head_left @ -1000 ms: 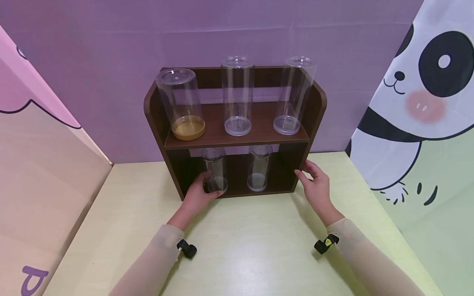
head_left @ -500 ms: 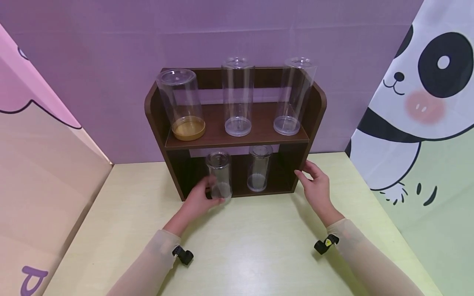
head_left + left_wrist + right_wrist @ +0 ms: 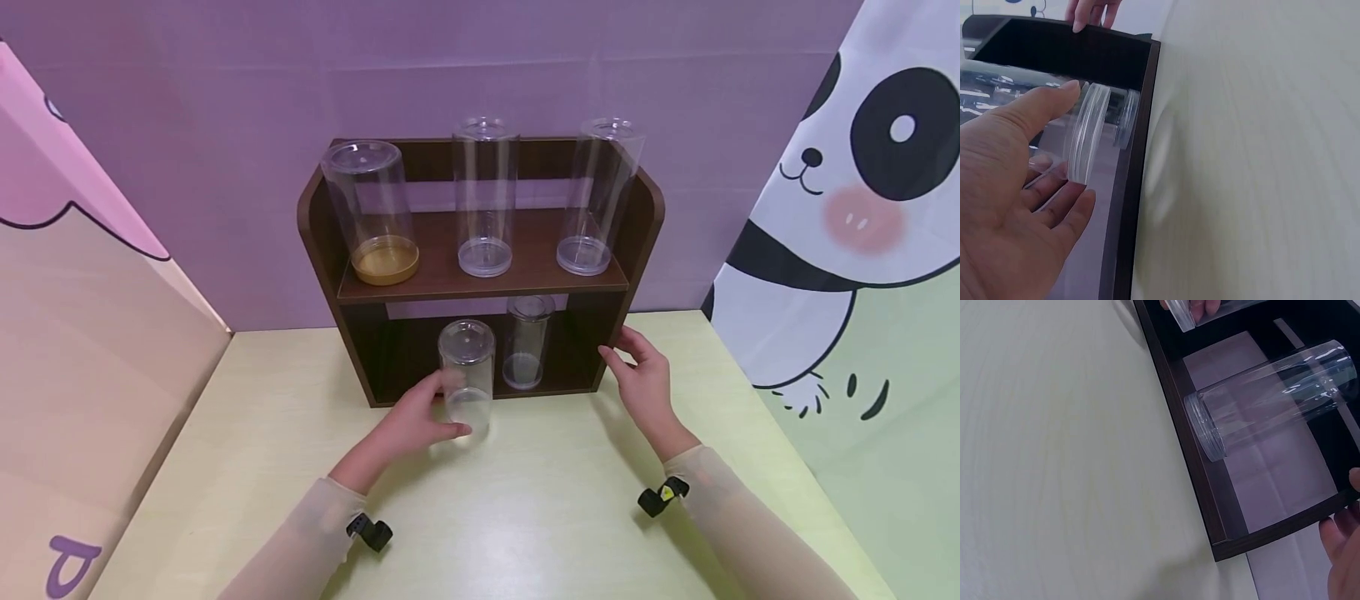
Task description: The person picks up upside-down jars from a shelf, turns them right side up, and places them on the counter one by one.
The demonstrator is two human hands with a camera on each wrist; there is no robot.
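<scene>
Front jar [image 3: 474, 371] looks like clear plastic, glossy, smooth, bright streaks on its wall; other jars [image 3: 485, 196] same see-through shiny stuff; amber lid [image 3: 386, 265] smooth, slightly shiny; rack [image 3: 525, 289] dark brown wood or wood-look board, low sheen; tabletop [image 3: 540, 500] pale wood grain, smooth, soft glare from where I stand; purple backdrop [image 3: 225, 167] matt cloth, faintly creased; sleeves [image 3: 750, 533] thin matt fabric.

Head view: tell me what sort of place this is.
Probably a staged indoor tabletop booth: a pale wood-grain table holding a two-tier shelf, enclosed by a purple backdrop and a panda print.
</scene>
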